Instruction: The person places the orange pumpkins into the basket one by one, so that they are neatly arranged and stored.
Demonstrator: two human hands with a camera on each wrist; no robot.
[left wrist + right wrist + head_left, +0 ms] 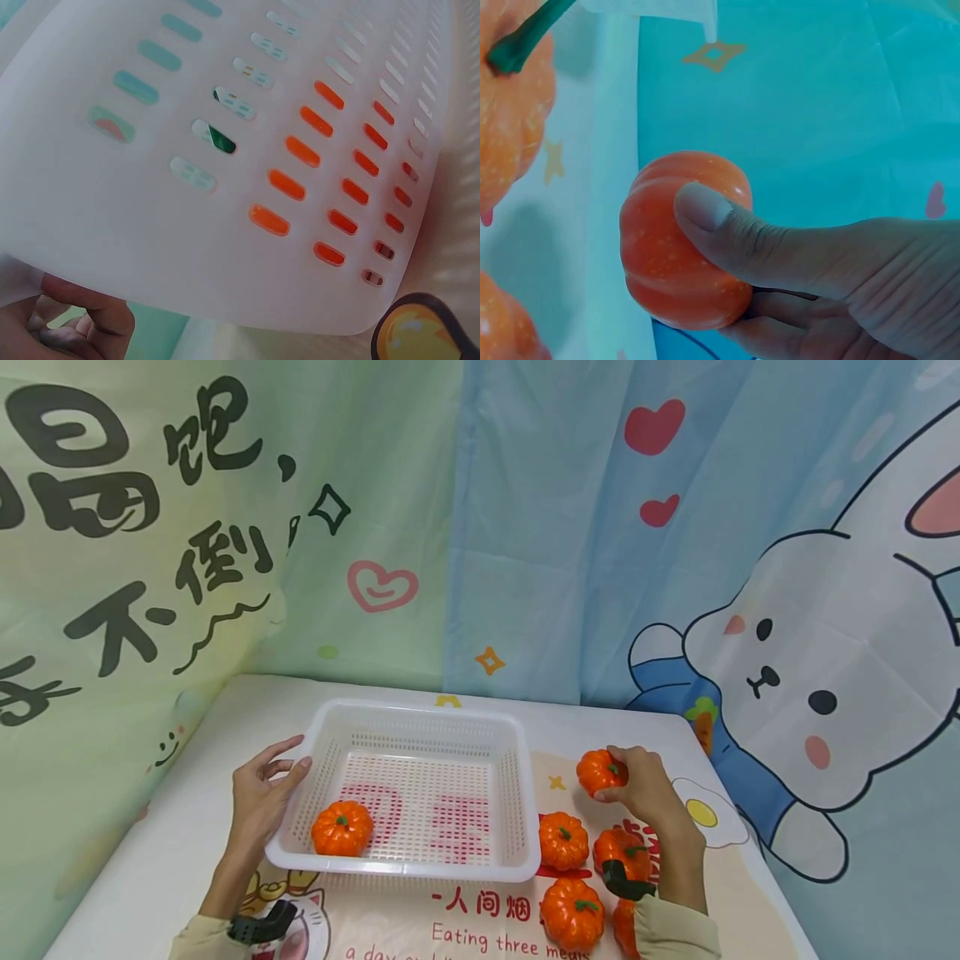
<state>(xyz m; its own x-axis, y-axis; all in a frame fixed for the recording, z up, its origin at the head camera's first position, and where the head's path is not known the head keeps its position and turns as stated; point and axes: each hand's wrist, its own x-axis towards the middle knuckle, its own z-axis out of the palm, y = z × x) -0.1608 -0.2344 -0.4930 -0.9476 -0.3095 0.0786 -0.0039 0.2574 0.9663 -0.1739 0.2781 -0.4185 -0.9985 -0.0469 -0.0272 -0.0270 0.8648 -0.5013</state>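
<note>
A white perforated plastic basket [405, 869] stands on the table, with one orange toy pumpkin [342, 830] in its front left corner. At the basket's left side my left hand [258, 793] holds the rim; the left wrist view shows curled fingers [105, 319] at the rim's edge. Right of the basket my right hand [651, 789] grips another small orange pumpkin [597, 773]. In the right wrist view the thumb [727, 225] presses across the ribbed side of this pumpkin [667, 255], with the other fingers partly hidden behind it.
Several more pumpkins [572, 913] lie right of the basket, some partly hidden by my right forearm. A printed mat [405, 927] covers part of the white table [165, 852]. Cartoon-printed curtains [525, 568] hang behind and to the left.
</note>
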